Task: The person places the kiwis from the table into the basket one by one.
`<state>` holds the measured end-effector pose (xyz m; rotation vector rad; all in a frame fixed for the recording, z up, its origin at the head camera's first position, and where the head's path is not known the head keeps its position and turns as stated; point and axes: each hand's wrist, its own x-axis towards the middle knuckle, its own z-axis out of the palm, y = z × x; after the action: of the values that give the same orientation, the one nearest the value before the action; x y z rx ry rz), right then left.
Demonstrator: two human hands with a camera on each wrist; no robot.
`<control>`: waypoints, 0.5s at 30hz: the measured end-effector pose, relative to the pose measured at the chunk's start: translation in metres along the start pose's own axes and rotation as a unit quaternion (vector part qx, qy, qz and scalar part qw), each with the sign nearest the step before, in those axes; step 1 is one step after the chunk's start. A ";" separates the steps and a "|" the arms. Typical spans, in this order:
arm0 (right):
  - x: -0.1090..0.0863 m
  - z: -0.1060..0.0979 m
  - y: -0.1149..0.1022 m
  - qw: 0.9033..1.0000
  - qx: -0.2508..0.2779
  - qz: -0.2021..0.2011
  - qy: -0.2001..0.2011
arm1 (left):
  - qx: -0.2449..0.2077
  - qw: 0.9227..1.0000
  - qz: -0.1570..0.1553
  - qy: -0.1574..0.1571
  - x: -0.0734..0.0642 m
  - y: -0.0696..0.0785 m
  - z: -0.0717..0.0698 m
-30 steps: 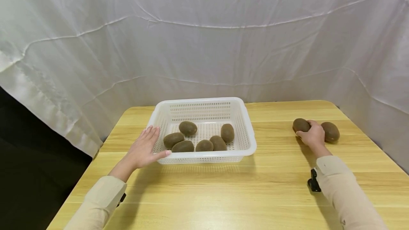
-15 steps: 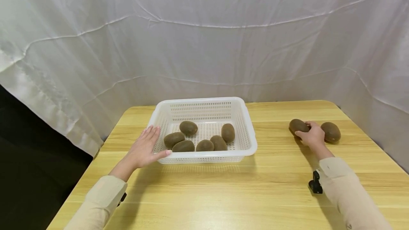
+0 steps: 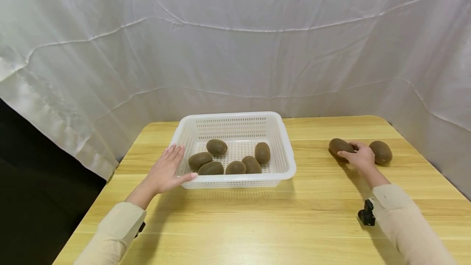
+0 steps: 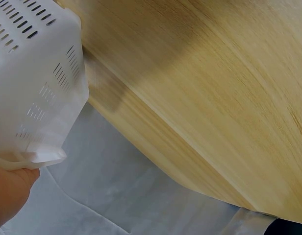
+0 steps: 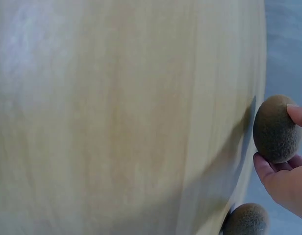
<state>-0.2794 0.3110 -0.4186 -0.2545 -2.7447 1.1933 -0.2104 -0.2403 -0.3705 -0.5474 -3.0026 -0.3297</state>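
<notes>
My left hand [image 3: 163, 174] rests on the near-left corner of a white perforated plastic basket [image 3: 243, 178], fingers straight on the rim and thumb along the front edge. In the left wrist view, part of that hand [image 4: 12, 193] touches the basket's rim [image 4: 28, 161]. Several brown kiwis [image 3: 216, 147] lie inside the basket. At the right of the table, my right hand [image 3: 361, 160] holds a kiwi [image 3: 337, 147] between thumb and fingers; the right wrist view shows the same fuzzy kiwi [image 5: 276, 129] in the grip. Another kiwi [image 3: 381, 152] sits just right of this hand.
A light wooden table [image 3: 239, 224] carries everything, and its bare surface lies between the basket and the right hand. Pale grey cloth [image 3: 235, 60] hangs behind and at the sides. Dark fabric [image 3: 37, 199] shows at the lower left.
My right fingers have shifted the held kiwi a little to the left, away from the other loose kiwi. The left hand and the basket have stayed in place.
</notes>
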 end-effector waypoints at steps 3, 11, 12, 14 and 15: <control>-0.001 -0.001 -0.002 1.000 0.003 -0.001 -0.006 | 0.000 1.000 -0.001 0.001 0.000 0.000 -0.001; -0.007 -0.002 -0.014 0.999 0.026 -0.001 -0.030 | 0.001 1.000 -0.002 0.001 0.000 0.000 -0.001; -0.008 -0.001 -0.016 0.999 0.028 -0.003 -0.031 | 0.000 1.000 -0.001 0.001 0.000 0.000 -0.001; -0.010 -0.001 -0.018 0.999 0.033 -0.006 -0.035 | 0.000 1.000 -0.001 0.001 -0.001 0.000 -0.001; -0.010 -0.001 -0.020 0.999 0.035 -0.007 -0.038 | -0.001 1.000 -0.001 0.001 -0.001 0.000 -0.001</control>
<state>-0.2711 0.2961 -0.4042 -0.1854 -2.7571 1.3204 -0.2098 -0.2404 -0.3697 -0.5445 -3.0006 -0.3321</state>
